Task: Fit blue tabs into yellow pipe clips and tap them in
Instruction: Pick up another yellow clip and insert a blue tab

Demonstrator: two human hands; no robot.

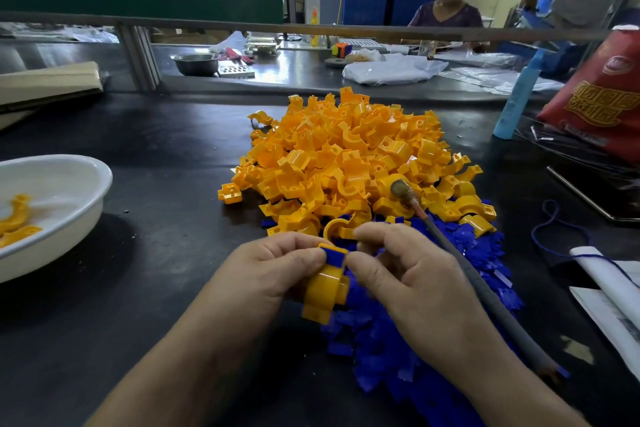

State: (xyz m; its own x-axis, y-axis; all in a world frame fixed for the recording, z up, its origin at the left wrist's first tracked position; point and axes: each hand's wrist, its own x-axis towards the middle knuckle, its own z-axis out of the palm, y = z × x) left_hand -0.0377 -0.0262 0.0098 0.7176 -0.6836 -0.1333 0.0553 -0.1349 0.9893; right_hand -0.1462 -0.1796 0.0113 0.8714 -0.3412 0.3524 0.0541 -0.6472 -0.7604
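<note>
Centre frame: clip (325,291) gripped in left hand (277,267), slot upward to take tab (334,255), pinched there by right hand (408,281). Alongside right hand: hammer (401,189), kept close for tapping; grip unclear. Behind: clip pile (346,156), within reach.

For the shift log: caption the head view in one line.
Left hand holds a yellow clip while right hand pinches a blue tab into it, hammer alongside.

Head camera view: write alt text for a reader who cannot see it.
The left hand holds a yellow pipe clip while the right hand pinches a blue tab at its top, above a black worktable. Behind lie heaps of yellow clips and blue tabs, a grey-handled hammer slanting beside the right hand, and a white bowl at left.
</note>
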